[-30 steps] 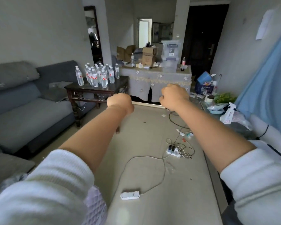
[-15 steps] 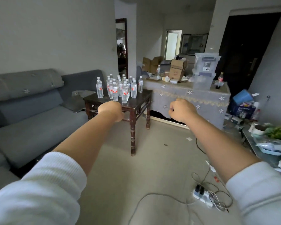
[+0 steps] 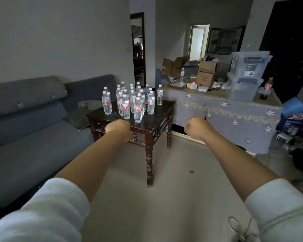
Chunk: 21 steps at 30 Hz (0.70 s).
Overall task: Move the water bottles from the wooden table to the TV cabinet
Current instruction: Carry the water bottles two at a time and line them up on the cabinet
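Wood: the dark wooden table is now seen close up, right ahead; a second ago it sat far across the room, so a good stretch of floor has been covered.
Bottles: a crowd of water bottles is stood upright on the tabletop, same cluster as before, none taken yet.
Left hand: the left hand is held out low over the near table edge, fingers clenched into a fist, nothing gripped.
Right hand: the right hand is curled tight too, empty, held off the table's right corner.
Sofa: a grey sofa is seen just left of the table.
Meaning: approach looks nearly done; fists would need to be opened before a first bottle can be grabbed, probably the front ones.
TV cabinet: not identified for sure in view.
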{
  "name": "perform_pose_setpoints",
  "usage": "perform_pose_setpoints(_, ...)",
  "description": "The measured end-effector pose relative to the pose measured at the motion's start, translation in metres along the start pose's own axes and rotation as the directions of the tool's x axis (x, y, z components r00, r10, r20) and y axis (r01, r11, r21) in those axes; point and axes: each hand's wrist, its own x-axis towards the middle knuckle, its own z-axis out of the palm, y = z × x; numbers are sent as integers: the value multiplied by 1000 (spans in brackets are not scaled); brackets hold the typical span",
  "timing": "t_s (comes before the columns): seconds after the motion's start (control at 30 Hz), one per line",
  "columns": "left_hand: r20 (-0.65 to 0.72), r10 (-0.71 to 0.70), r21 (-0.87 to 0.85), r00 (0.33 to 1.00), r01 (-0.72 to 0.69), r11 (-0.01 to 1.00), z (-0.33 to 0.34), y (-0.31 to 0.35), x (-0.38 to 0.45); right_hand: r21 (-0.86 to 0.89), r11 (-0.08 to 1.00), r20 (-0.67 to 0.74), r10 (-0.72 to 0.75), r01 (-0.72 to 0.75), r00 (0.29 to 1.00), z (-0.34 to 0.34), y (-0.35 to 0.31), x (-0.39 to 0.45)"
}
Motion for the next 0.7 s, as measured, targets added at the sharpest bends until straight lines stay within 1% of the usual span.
perform_pose_setpoints(0.2, 52, -134, -12, 990, 134, 991, 7, 15, 122, 57, 993, 78, -104, 99, 992, 20, 30, 141)
perform_pose_setpoints(0.33, 62, -202, -16, 977, 203, 979, 9, 22, 192, 134, 980, 83, -156, 144, 984, 23, 32, 225)
perform_pose_setpoints(0.47, 85, -220, 45, 972, 217, 975, 21, 19, 243, 153, 968, 136, -222, 201, 966, 40, 16, 288)
perform_pose_setpoints(0.6, 107, -236, 128, 966, 222, 967, 35, -2, 298, 165, 949, 178, -295, 267, 939, 66, -4, 351)
perform_pose_setpoints(0.7, 81, -246, 149, 966, 232, 961, 43, -25, 350, 171, 937, 171, -333, 305, 927, 85, -22, 411)
